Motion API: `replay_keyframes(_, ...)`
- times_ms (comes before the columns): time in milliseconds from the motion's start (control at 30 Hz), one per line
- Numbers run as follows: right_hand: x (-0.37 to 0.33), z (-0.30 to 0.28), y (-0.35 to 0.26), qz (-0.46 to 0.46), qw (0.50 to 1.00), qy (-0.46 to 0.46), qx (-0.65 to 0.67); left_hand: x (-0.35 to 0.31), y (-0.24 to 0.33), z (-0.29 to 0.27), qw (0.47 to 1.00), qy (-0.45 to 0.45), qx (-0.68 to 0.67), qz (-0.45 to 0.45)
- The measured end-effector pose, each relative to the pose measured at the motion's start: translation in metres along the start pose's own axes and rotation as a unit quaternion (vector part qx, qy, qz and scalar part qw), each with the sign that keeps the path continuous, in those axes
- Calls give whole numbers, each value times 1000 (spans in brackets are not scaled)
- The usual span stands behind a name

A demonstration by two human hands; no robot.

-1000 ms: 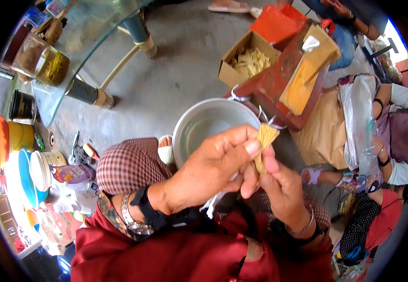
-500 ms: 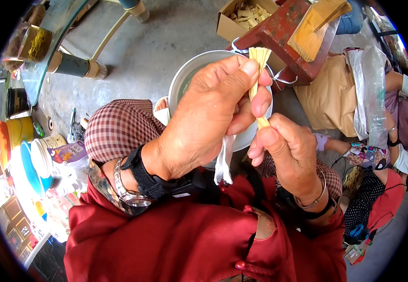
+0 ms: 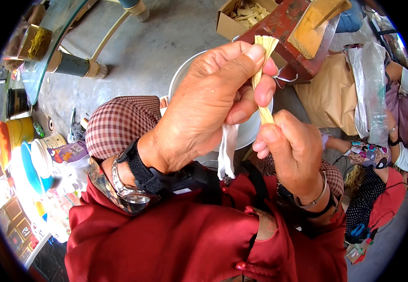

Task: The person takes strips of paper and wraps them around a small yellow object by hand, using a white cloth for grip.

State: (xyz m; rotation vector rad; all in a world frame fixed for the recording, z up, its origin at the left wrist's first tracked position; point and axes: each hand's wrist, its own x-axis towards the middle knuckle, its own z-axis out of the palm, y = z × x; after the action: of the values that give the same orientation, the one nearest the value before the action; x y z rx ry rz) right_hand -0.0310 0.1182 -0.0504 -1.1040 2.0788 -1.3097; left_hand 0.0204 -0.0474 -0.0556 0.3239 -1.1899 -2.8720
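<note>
A pale-yellow pleated strip, fanned at its upper end and narrow lower down, is held between my two hands in front of my chest. My left hand pinches its upper part between thumb and fingers. Lower down, my right hand grips the narrow end between thumb and bent forefinger. The strip's material is not clear to me. A white cloth strip hangs down below my left hand. Behind the hands stands a round pale metal basin, its inside mostly covered by them.
A red stool bears a wooden block. Beyond it is a cardboard box of pale-yellow pieces. Brown paper and clear plastic lie at right, near another person. Tubs and a glass tabletop are left.
Both hands have shifted slightly up and to the right with the pleated strip between them. The grip looks the same, and the white cloth strip has swung a little.
</note>
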Motion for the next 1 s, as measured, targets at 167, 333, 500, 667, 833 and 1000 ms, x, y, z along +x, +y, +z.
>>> replay_keyframes(167, -4, -3, 10, 66, 989, 62, 118, 2, -6, -5, 998, -33, 41, 16)
replay_keyframes(333, -3, -8, 12, 65, 965, 127, 220, 0, -8, -8, 996, -71, 45, 25)
replay_keyframes(500, -1, -10, 17, 46, 957, 139, 248, -2, -8, -8, 995, -91, 38, 19)
replay_keyframes(667, 1, -11, 21, 55, 956, 148, 249, -2, -9, -7, 991, -116, 35, 53)
replay_keyframes(833, 2, -10, 18, 80, 958, 150, 231, -4, -4, -3, 996, -66, 54, 29)
replay_keyframes(1000, -2, -2, 17, 1, 969, 188, 158, 0, -9, -4, 996, 3, 85, 27)
